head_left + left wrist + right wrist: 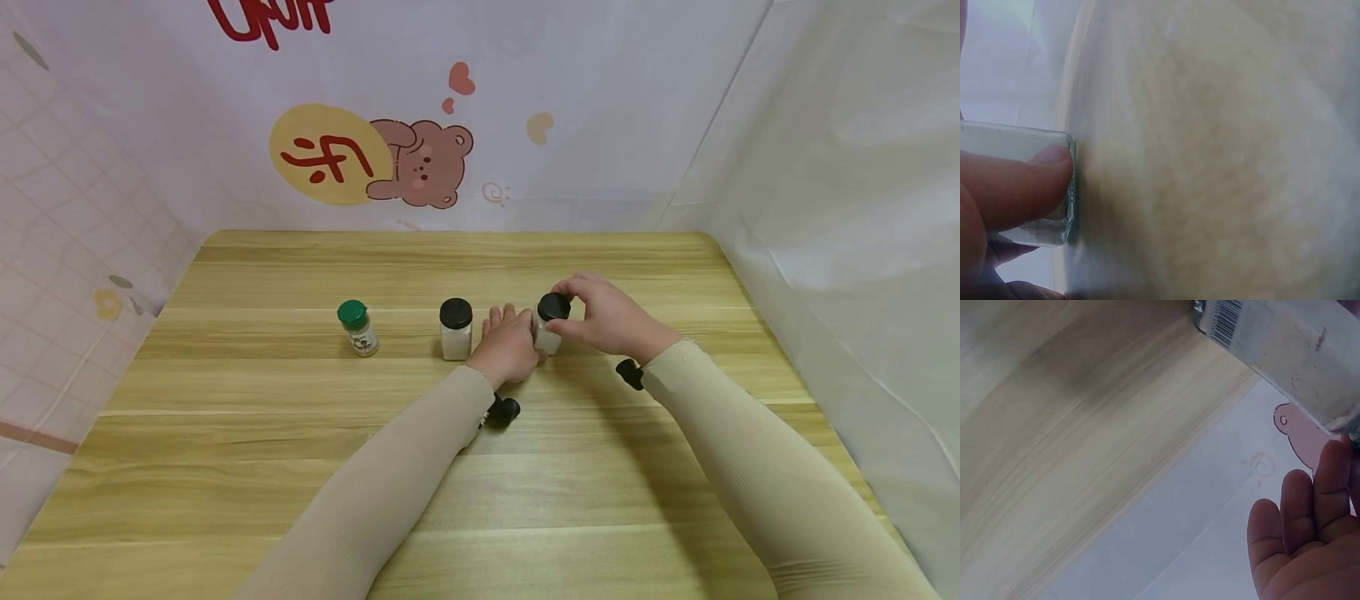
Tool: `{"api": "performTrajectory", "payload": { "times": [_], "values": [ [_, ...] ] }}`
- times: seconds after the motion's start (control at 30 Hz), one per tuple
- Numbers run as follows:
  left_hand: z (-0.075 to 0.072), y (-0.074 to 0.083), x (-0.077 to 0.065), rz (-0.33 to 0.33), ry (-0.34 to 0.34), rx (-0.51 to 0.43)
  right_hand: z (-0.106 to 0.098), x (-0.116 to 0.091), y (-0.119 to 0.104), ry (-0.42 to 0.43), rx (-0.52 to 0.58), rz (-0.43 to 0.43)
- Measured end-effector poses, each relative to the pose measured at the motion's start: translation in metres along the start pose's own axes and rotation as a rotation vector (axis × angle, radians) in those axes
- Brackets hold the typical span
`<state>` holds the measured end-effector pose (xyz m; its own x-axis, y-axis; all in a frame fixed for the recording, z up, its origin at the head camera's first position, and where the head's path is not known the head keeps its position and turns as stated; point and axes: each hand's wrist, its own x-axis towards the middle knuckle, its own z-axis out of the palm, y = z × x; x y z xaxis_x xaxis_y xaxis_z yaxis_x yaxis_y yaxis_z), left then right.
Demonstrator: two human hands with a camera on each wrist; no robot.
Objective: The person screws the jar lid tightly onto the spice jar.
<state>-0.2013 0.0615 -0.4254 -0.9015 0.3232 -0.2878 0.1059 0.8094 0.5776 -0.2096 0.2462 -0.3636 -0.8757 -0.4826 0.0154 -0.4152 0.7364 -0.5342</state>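
A clear, square-sided seasoning jar (547, 338) with pale contents stands on the table right of centre. My left hand (512, 346) grips its lower body from the left; in the left wrist view the thumb (1029, 184) lies across the glass close to the base. From the right, my right hand (609, 318) holds the jar's black lid (553, 306) between thumb and fingers. The right wrist view shows a barcode label (1227, 322) on the jar, with the lid mostly cut off by the frame's edge.
Left of my left hand stands a similar black-lidded jar (456, 340) with white contents. Farther left is a small shaker (362, 335) with a green cap. The wooden table (300, 500) meets a printed cloth backdrop (600, 183) at its far edge.
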Motion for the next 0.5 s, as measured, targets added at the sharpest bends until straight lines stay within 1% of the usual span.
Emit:
{"api": "performTrajectory", "payload": {
  "times": [0.17, 0.4, 0.5],
  "values": [
    [0.0000, 0.0003, 0.0000, 0.002, 0.001, 0.009, 0.0037, 0.0005, 0.0027, 0.017, 0.061, -0.018],
    [-0.0007, 0.0003, -0.0001, 0.005, 0.002, 0.012, 0.0030, -0.0043, 0.0037, -0.011, 0.147, -0.011],
    [-0.0008, 0.0004, 0.0001, 0.004, 0.003, 0.011, 0.0038, -0.0059, 0.0043, -0.003, 0.162, -0.006]
  ]
}}
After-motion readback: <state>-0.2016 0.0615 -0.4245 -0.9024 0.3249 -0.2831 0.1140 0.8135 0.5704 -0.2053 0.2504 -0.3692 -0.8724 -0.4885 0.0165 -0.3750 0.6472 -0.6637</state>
